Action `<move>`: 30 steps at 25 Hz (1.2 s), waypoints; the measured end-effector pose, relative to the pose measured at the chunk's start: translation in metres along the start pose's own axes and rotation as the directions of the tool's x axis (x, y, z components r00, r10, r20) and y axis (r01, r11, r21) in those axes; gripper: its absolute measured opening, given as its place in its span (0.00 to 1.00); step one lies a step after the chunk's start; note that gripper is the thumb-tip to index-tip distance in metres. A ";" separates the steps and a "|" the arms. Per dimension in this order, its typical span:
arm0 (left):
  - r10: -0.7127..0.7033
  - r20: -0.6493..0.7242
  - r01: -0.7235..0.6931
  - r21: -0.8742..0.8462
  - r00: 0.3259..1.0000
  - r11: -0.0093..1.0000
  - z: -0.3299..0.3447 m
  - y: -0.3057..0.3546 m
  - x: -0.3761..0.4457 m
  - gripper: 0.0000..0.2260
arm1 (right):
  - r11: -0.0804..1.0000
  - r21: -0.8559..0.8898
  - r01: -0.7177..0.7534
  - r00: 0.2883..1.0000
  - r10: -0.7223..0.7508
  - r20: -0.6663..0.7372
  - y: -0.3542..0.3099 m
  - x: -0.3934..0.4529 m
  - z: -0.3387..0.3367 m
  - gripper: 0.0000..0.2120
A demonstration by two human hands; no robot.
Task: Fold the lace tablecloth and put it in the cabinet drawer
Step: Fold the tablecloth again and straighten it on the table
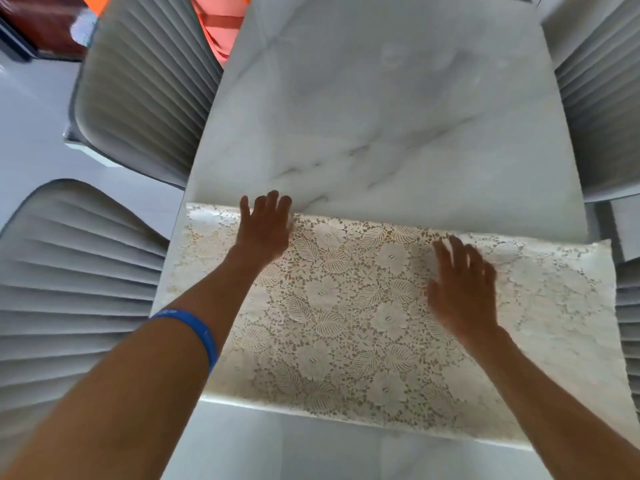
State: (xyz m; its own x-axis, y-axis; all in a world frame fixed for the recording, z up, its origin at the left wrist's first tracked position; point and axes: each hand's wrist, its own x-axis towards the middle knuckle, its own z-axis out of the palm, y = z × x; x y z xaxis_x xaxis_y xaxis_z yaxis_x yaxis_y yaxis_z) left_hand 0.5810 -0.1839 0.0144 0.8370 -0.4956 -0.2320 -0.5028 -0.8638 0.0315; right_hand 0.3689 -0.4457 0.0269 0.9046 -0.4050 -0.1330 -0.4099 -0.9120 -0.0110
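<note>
A cream lace tablecloth with a flower pattern lies folded into a wide band across the near part of a white marble table. Its right end hangs past the table's right edge. My left hand rests flat with fingers spread on the cloth's far edge, left of the middle. My right hand lies palm down with fingers spread on the cloth further right, slightly blurred. Neither hand grips the cloth. No cabinet or drawer is in view.
Grey ribbed chairs stand close to the table: two on the left, and one at the far right. An orange-pink object shows beyond the far left chair. A blue wristband circles my left forearm.
</note>
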 end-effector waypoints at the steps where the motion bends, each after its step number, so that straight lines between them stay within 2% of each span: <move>1: -0.063 -0.018 0.062 -0.051 0.998 0.997 0.005 -0.003 -0.017 0.20 | 0.982 0.111 0.150 0.986 -0.158 0.060 -0.040 -0.015 0.006 0.29; 2: -0.126 -0.026 0.123 -0.107 0.992 0.987 0.009 -0.007 -0.038 0.22 | 0.947 0.187 0.260 0.948 -0.287 0.137 -0.078 -0.029 0.014 0.30; 3: -0.187 -0.015 0.182 -0.157 0.982 0.971 0.014 -0.011 -0.061 0.24 | 0.925 0.228 0.304 0.907 -0.354 0.229 -0.109 -0.042 0.022 0.30; 5: -0.342 0.058 0.345 -0.259 0.938 0.902 0.028 -0.027 -0.116 0.24 | 0.936 0.222 0.273 0.876 -0.337 0.345 -0.146 -0.054 0.031 0.34; 8: -0.592 0.162 0.608 -0.333 0.790 0.721 0.043 -0.057 -0.202 0.26 | 0.955 0.175 0.241 0.882 -0.291 0.370 -0.153 -0.051 0.028 0.38; 12: -0.751 0.247 0.773 -0.387 0.613 0.503 0.049 -0.076 -0.250 0.33 | 0.967 0.135 0.218 0.875 -0.255 0.412 -0.161 -0.045 0.015 0.36; 14: -0.777 0.274 0.795 -0.430 0.567 0.428 0.047 -0.093 -0.250 0.36 | 0.973 0.136 0.184 0.879 -0.225 0.421 -0.171 -0.044 0.009 0.34; 17: -0.739 0.338 0.776 -0.503 0.582 0.381 0.051 -0.110 -0.247 0.33 | 0.978 0.137 0.156 0.878 -0.201 0.434 -0.176 -0.041 0.005 0.33; 20: -0.741 0.410 0.807 -0.510 0.532 0.298 0.052 -0.125 -0.245 0.31 | 0.980 0.117 0.159 0.881 -0.194 0.432 -0.175 -0.046 0.007 0.33; 25: -0.723 0.441 0.817 -0.491 0.532 0.302 0.046 -0.139 -0.247 0.18 | 0.984 0.015 0.180 0.919 -0.174 0.353 -0.180 -0.081 0.016 0.27; 28: -0.721 0.455 0.818 -0.508 0.522 0.271 0.052 -0.127 -0.261 0.21 | 0.979 -0.015 0.202 0.925 -0.186 0.332 -0.187 -0.105 0.021 0.27; 30: -0.774 0.422 0.777 -0.614 0.471 0.138 0.052 -0.123 -0.268 0.18 | 0.980 -0.006 0.200 0.911 -0.184 0.370 -0.193 -0.114 0.024 0.29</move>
State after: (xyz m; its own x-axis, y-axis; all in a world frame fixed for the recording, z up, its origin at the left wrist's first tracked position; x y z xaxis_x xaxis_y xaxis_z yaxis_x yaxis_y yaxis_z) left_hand 0.4074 0.0593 0.0217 0.6925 0.4734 -0.5443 0.7137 -0.5594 0.4215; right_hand 0.3423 -0.2224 0.0205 0.8561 -0.1773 -0.4855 -0.2196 -0.9751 -0.0311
